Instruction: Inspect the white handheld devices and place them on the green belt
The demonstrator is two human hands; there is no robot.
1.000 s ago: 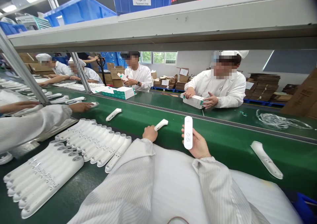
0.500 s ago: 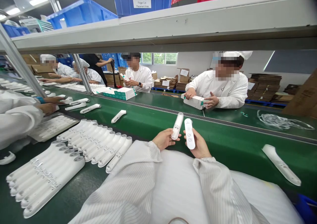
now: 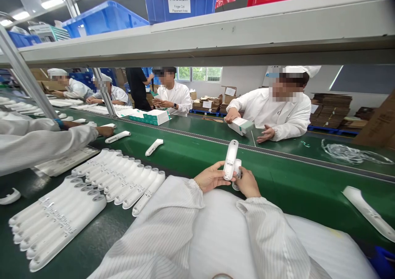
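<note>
My left hand (image 3: pixel 212 177) grips a long white plastic housing (image 3: pixel 231 157), shaped like a handheld thermometer body, held upright with its open inner side towards me. Close beside it, my right hand (image 3: pixel 249 183) has its fingers closed on a second white housing (image 3: pixel 237 185). That one stands partly behind the first, so much of it is hidden. Both hands are held in front of my body, above the near edge of the green conveyor belt (image 3: pixel 191 147).
Rows of similar housings (image 3: pixel 58 221) lie to my left. Single housings ride on the belt, one (image 3: pixel 370 213) at the right. From the left a co-worker's sleeve (image 3: pixel 46 141) reaches in. Opposite, a person handles a white box (image 3: pixel 240 125). A shelf (image 3: pixel 197 36) with bins hangs overhead.
My left hand's housing has moved right, in front of the other. The right hand's housing has turned, its marked face no longer showing. Belt housings shifted right; the left co-worker's arm reached farther in.
</note>
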